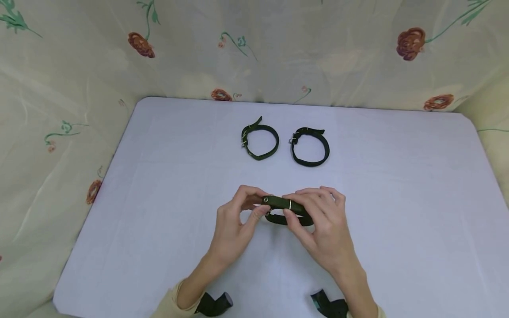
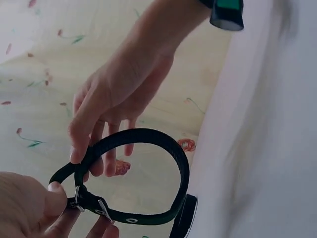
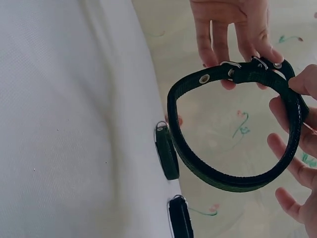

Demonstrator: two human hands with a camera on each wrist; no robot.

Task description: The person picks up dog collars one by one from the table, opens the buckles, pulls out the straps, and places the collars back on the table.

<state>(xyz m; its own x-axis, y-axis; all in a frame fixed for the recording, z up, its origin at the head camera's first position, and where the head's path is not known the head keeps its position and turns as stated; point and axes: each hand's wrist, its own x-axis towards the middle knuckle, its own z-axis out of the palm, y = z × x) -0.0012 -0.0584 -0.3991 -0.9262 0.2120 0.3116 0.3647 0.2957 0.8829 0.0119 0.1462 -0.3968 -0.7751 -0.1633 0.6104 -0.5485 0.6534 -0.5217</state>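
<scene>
A dark green buckled collar (image 1: pixel 280 203) with metal eyelets is held up between both hands above the table. My left hand (image 1: pixel 234 221) pinches it near the metal buckle (image 2: pixel 78 198), thumb against the strap. On the other side my right hand (image 1: pixel 324 221) pinches the strap between thumb and fingers. The held collar (image 3: pixel 237 183) forms a closed loop in both wrist views, its strap running through the buckle. Two similar buckled collars, one left (image 1: pixel 274 150) and one right (image 1: pixel 326 152), lie looped on the table beyond the hands.
The white table (image 1: pixel 159 176) has rounded corners and a far edge against a flowered curtain (image 1: pixel 278 53). Curtain also hangs along the left side. Black wrist devices show near both forearms, one at the left (image 1: pixel 216 304) and one at the right (image 1: pixel 330 304).
</scene>
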